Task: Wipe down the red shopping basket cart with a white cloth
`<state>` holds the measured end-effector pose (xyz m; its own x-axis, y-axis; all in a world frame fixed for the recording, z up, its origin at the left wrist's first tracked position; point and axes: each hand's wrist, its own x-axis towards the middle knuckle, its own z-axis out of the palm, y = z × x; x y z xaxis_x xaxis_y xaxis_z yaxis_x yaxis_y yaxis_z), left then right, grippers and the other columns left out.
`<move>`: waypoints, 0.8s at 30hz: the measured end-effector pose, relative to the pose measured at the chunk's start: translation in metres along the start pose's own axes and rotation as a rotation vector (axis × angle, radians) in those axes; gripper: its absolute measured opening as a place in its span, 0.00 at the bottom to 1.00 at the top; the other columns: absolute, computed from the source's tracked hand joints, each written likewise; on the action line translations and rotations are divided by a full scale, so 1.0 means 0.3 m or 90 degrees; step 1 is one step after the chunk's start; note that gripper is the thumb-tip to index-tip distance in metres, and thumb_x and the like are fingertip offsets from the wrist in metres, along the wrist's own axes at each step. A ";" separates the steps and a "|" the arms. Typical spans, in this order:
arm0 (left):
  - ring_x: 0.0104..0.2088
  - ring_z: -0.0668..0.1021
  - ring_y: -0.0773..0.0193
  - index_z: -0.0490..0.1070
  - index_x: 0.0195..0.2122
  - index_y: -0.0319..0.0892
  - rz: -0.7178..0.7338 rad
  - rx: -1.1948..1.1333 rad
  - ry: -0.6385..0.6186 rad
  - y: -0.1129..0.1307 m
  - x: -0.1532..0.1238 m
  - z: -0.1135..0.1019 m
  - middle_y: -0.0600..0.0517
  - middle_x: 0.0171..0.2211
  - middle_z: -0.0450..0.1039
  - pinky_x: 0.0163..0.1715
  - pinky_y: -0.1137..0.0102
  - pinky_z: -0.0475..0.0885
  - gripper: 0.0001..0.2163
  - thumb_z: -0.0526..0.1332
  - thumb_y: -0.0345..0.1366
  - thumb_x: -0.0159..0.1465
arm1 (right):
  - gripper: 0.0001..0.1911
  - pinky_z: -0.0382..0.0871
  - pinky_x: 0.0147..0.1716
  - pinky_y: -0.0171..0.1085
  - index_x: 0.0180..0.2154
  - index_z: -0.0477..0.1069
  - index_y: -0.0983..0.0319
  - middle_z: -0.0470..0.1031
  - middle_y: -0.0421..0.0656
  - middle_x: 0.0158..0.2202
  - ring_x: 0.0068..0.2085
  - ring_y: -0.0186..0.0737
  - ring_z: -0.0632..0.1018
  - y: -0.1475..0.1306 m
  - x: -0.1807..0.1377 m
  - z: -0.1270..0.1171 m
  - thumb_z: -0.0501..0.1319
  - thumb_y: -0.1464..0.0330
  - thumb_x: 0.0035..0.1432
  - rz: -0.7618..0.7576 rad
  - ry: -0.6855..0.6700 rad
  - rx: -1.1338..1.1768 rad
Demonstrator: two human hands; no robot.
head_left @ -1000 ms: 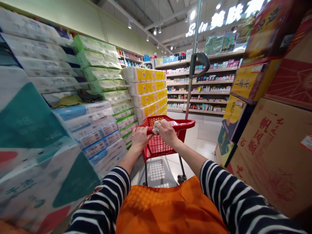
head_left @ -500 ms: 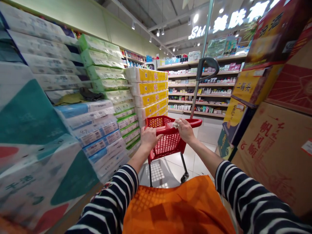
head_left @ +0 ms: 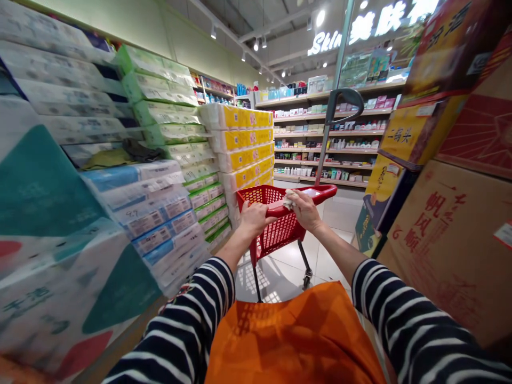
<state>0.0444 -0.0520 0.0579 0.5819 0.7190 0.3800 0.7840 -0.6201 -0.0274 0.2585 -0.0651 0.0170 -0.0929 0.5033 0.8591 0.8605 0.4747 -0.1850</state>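
A small red shopping cart stands in front of me in a store aisle. My left hand is closed around the left part of the cart's red rim. A crumpled white tissue is pressed onto the rim by my right hand, fingers closed over it. The cart's tall grey pull handle rises behind my right hand. Both arms wear dark sleeves with white stripes, above an orange apron.
Stacked packs of tissue paper line the left side, with yellow packs further on. Large cardboard boxes are piled on the right. Shelves of bottles cross the far end. Pale tiled floor lies beyond the cart.
The cart and both hands have shifted to the right and a little further from me. My right hand with the tissue has slid rightward along the rim.
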 end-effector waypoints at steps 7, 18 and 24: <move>0.47 0.72 0.53 0.71 0.41 0.40 -0.034 -0.022 0.055 0.217 0.024 -0.003 0.43 0.42 0.75 0.49 0.57 0.60 0.22 0.52 0.54 0.62 | 0.16 0.62 0.55 0.51 0.43 0.73 0.61 0.70 0.49 0.52 0.54 0.48 0.70 0.072 -0.008 -0.065 0.51 0.73 0.56 0.104 0.010 0.025; 0.59 0.64 0.62 0.59 0.57 0.42 0.008 -0.238 -0.001 0.035 0.007 0.126 0.48 0.59 0.63 0.58 0.64 0.57 0.22 0.53 0.44 0.64 | 0.16 0.64 0.55 0.46 0.41 0.73 0.60 0.72 0.46 0.50 0.53 0.42 0.71 0.032 -0.018 -0.104 0.50 0.74 0.56 0.084 0.004 0.071; 0.61 0.62 0.60 0.57 0.58 0.44 -0.042 -0.222 -0.002 0.122 0.003 0.108 0.47 0.61 0.61 0.59 0.58 0.54 0.22 0.51 0.47 0.65 | 0.16 0.66 0.53 0.43 0.44 0.72 0.59 0.71 0.46 0.51 0.53 0.41 0.71 -0.148 -0.063 -0.096 0.50 0.73 0.59 0.040 -0.011 0.051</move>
<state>0.0806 -0.0638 0.0274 0.5335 0.7615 0.3681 0.6992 -0.6420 0.3147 0.2366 -0.1165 0.0227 -0.0494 0.5464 0.8360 0.8222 0.4975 -0.2766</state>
